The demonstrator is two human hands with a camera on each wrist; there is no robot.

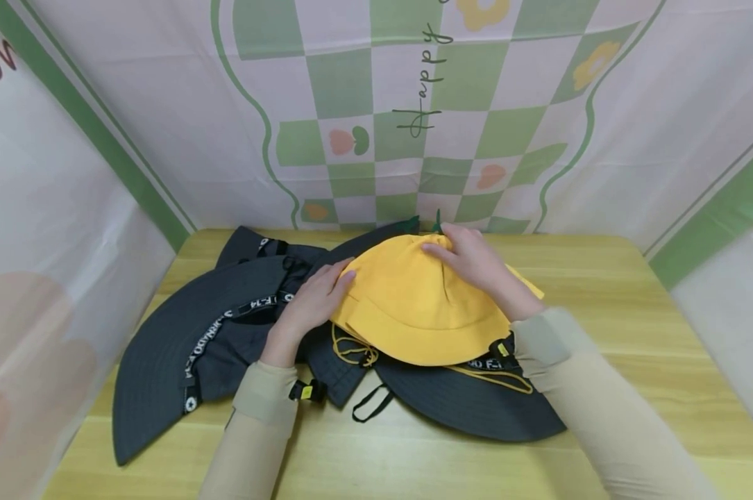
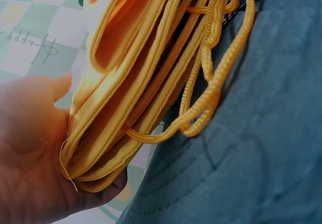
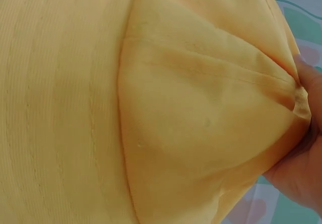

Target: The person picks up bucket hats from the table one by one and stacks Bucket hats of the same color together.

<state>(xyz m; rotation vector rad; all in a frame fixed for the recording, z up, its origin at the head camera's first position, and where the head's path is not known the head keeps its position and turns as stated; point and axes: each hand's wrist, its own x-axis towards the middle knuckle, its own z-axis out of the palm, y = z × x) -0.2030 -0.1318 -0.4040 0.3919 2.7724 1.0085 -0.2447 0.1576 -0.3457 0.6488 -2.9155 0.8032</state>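
Observation:
A folded yellow bucket hat [image 1: 407,285] lies over dark hats in the middle of the head view. My left hand [image 1: 314,295] holds its left edge, and the left wrist view shows several yellow brim layers [image 2: 115,128] gathered against the palm and fingers. At the top of the crown, my right hand [image 1: 479,260] pinches the bunched fabric; the right wrist view shows thumb and fingers around that gathered tip [image 3: 302,103]. A yellow cord [image 2: 216,83] hangs in loops from the brim.
Left of the yellow hat lies a dark grey hat [image 1: 157,347] with a lettered strap [image 1: 207,340]. Another dark brim [image 1: 470,410] spreads beneath the yellow one. The wooden table [image 1: 638,333] ends at a printed cloth backdrop [image 1: 345,83].

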